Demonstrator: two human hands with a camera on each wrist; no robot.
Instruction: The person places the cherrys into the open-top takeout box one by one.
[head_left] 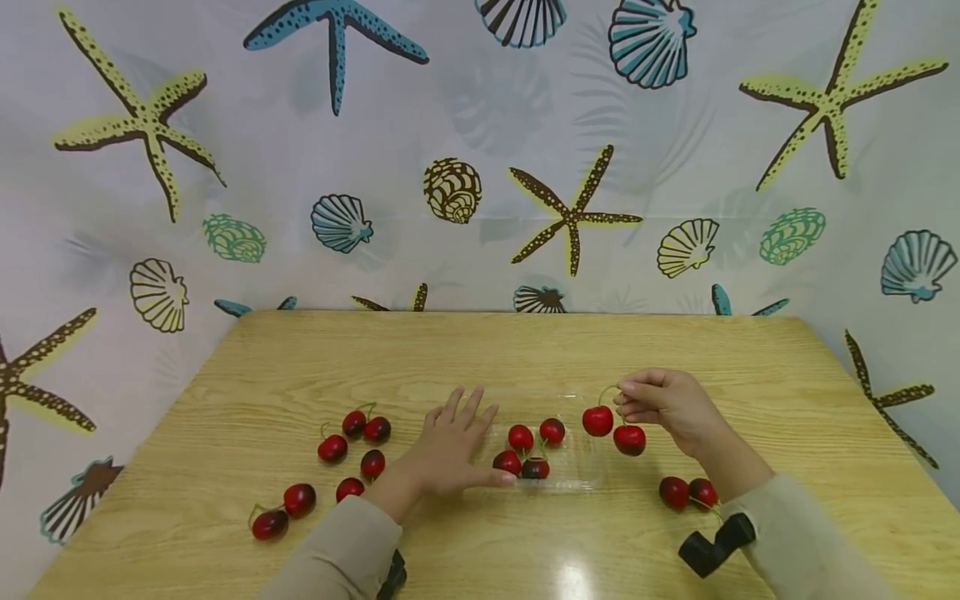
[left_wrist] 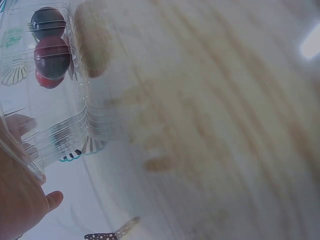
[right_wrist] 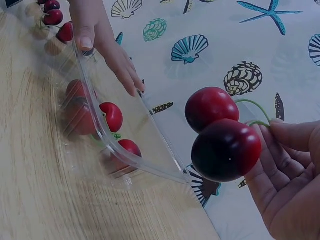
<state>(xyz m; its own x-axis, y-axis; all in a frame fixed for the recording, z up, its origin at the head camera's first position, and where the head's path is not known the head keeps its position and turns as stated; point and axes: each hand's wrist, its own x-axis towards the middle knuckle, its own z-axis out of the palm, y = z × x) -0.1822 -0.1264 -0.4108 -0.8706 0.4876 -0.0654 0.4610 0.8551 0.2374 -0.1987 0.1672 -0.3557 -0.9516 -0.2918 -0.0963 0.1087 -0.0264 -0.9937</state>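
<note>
Holding, right hand [head_left: 671, 412]: a joined pair of cherries [head_left: 597, 421] is pinched by the stem [right_wrist: 256, 103] between thumb and fingers; the fruit hangs free of the palm.
Held pair, place: it is held up by the right end of the clear container [head_left: 581, 454], apart from the fruit inside; its exact height cannot be told.
Left hand [head_left: 453, 450]: the fingers are spread wide and nothing is gripped; the hand is laid along the left end of the container, with the thumb towards its near side.
Cherries in the container [head_left: 521, 437]: four are seen, grouped towards the left and middle, with green stems among them; the right part of the floor is bare.
Cherries on the left [head_left: 332, 448]: seven are seen on the table [head_left: 375, 350], some joined by stems; others may be hidden by the arm.
Cherries on the right [head_left: 673, 493]: two are seen on the table, just beside the right wrist.
Handling, fruit: lightness and a smooth, slippery skin are suggested by the gloss; firmness cannot be judged. The stem looks thin and bendable, so it is best taken near the join, without a tug.
Handling, container: it appears thin, light and easily slid or flexed; it is best steadied at the rim or end wall.
</note>
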